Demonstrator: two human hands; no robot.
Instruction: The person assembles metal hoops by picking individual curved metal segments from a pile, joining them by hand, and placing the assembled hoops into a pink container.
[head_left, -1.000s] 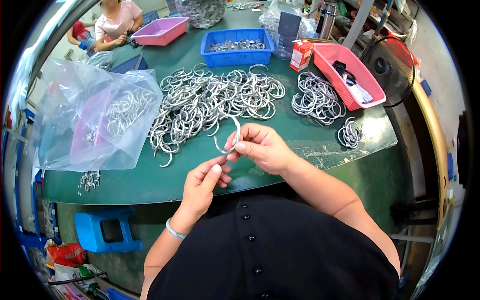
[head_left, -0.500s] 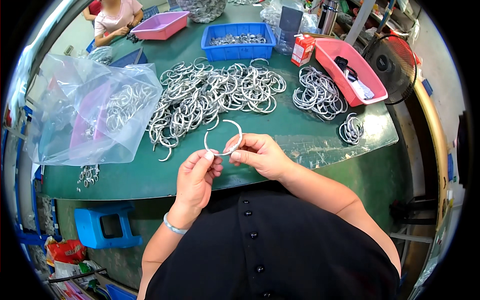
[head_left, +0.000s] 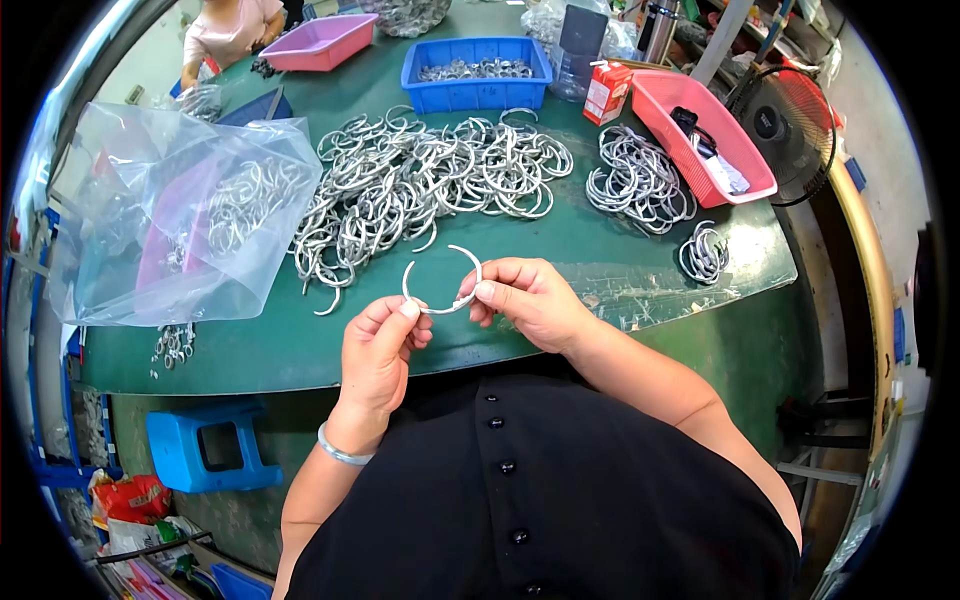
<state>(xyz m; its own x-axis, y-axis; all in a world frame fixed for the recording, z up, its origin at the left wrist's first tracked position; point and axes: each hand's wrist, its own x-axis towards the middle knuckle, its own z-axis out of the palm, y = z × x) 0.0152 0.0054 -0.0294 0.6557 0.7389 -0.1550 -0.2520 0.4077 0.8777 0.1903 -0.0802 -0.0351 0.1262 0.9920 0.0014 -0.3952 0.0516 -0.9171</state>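
Observation:
Between my two hands is a C-shaped silver metal ring (head_left: 476,266), like an open bangle, with its gap facing away from me. My left hand (head_left: 383,345) pinches its lower left part between thumb and fingers. The thumb and fingertips of my right hand (head_left: 530,300) are closed on its lower right side. Just beyond lies a large tangled pile of similar C-shaped rings (head_left: 430,175) on the green table (head_left: 480,350). A smaller heap of rings (head_left: 640,180) and a little bundle of rings (head_left: 704,254) lie to the right.
A clear plastic bag (head_left: 110,280) covers a pink tray at left. Further back are a blue bin (head_left: 478,100) of metal parts, a pink bin (head_left: 318,45), a red carton (head_left: 606,92) and a pink basket (head_left: 745,190) beside a fan (head_left: 785,135). A co-worker (head_left: 225,40) sits far left.
My hands have drawn slightly apart along the ring, the left shifting a little left and the right a little right. Both still hold it.

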